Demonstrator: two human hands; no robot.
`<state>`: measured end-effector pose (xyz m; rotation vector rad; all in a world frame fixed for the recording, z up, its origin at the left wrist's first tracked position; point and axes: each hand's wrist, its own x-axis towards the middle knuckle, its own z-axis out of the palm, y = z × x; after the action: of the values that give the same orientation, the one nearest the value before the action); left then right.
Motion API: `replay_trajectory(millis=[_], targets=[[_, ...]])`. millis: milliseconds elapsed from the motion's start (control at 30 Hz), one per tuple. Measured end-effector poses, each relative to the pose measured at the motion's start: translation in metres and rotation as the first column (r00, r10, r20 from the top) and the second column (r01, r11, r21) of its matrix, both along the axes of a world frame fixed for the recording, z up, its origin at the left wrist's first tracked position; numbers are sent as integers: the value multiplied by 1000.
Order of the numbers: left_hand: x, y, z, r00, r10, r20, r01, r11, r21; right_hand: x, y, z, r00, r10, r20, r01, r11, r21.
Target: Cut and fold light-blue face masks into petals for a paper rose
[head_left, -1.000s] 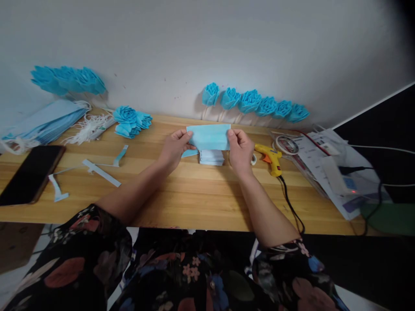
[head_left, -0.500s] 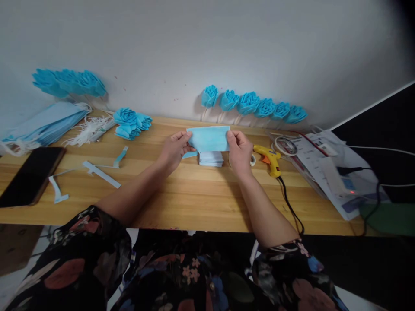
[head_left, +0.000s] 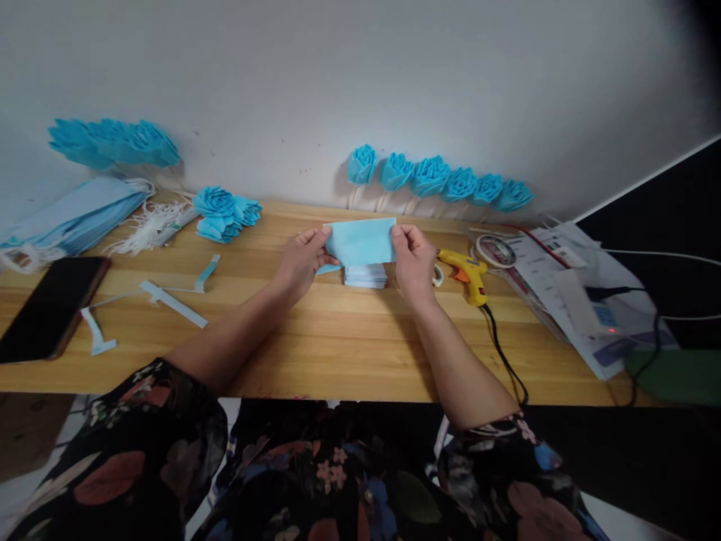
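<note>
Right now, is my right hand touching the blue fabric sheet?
Touching: the head view shows your right hand pinching the blue fabric sheet by its right edge.

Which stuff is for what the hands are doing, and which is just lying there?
Likely for the job:
blue sheet, in left hand and right hand
stack of pale pieces
yellow glue gun, unheld

Probably just lying about:
black phone
papers
pale strips

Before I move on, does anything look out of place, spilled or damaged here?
Loose strips lie scattered at odd angles between the phone and the left hand, unlike the neat white stack. I see no spill.
</note>
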<state>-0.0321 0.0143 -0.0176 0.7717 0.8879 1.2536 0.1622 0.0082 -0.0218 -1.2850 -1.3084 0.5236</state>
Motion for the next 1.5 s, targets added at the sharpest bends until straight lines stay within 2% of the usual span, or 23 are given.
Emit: replay_trajectory(millis=[200,433,833,1133,1500], targets=[[0,0,-3,1000,0,-5,0,999,34,0,0,0,1000,-2,-5,2,1000,3],[0,-2,5,1000,16,-12,-16,999,33,-2,-3,5,999,-36,9,35,999,41],[-1,2,0,999,3,40,-1,999,-52,1,3,-2,999,4,-46,-4,1000,-1],[-4,-2,2,973,54,-226,-49,998,31,0,2,-1,995,33,-91,-36,999,-30],[2,-7,2,966,20,-259,13,992,126,-18,-9,3,977,118,-176,-130,990,-56]])
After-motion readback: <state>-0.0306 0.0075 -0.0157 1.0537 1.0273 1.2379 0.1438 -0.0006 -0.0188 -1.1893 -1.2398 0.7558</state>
